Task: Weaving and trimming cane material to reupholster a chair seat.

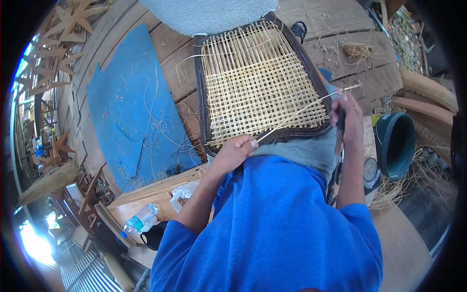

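Note:
A chair seat of pale woven cane (262, 92) in a dark wooden frame (202, 97) lies across my lap. Its near part is a close grid; toward the far edge only lengthwise strands and one loose crosswise strand show. My left hand (236, 153) is closed at the near edge, pinching a cane strand (296, 114) between thumb and finger. The strand slants up to the right, over the weave and past the frame. There my right hand (349, 117) has its fingers closed around it. A dark, handle-like piece (340, 124) shows against the right palm; its kind is unclear.
A blue sheet (131, 107) strewn with cane scraps covers the planks at left. Near my left arm lie a plastic bottle (139, 220) and a white plastic bag (183, 193). A dark green bucket (396, 146) stands at right, with loose fibres below it and a cane bundle (357, 50) beyond.

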Action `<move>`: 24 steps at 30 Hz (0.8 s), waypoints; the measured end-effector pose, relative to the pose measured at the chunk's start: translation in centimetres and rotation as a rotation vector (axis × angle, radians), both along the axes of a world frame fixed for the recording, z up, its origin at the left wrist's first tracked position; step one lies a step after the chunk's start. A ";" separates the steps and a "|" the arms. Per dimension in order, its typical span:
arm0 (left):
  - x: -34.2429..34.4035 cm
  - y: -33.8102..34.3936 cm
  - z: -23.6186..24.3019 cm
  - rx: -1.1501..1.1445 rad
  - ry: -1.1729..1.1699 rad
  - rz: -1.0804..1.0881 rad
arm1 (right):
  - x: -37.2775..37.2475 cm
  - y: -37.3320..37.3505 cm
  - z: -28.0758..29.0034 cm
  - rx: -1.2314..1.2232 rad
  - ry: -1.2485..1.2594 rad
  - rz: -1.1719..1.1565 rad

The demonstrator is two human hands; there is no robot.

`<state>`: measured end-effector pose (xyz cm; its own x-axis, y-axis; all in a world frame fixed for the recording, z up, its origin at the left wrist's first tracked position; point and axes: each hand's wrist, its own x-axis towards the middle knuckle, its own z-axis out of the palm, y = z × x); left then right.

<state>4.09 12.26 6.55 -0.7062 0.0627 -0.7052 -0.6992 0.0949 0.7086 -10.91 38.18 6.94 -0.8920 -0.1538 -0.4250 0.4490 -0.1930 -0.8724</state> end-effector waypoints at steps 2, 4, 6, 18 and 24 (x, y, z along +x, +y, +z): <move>-0.4 0.3 -0.8 0.006 0.017 0.077 | 1.3 -1.7 -0.7 0.011 -0.035 0.111; -0.9 0.4 -1.1 0.074 -0.054 0.232 | 3.1 -4.4 -0.1 0.052 -0.174 0.303; -1.4 1.0 -0.5 0.070 -0.039 0.257 | 5.2 -6.5 0.5 0.042 -0.246 0.521; -1.7 3.8 -1.0 -0.218 0.394 0.052 | 7.0 -8.0 0.0 -0.020 -0.221 0.532; -2.0 3.5 -1.2 -0.205 0.421 0.029 | 6.0 -7.4 -1.1 -0.067 -0.142 0.559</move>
<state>2.11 15.75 5.37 -0.9330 -0.0720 -0.3526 -0.3592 0.2468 0.9001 -4.88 30.80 5.83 -0.6021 -0.6158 -0.5082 0.6106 0.0548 -0.7900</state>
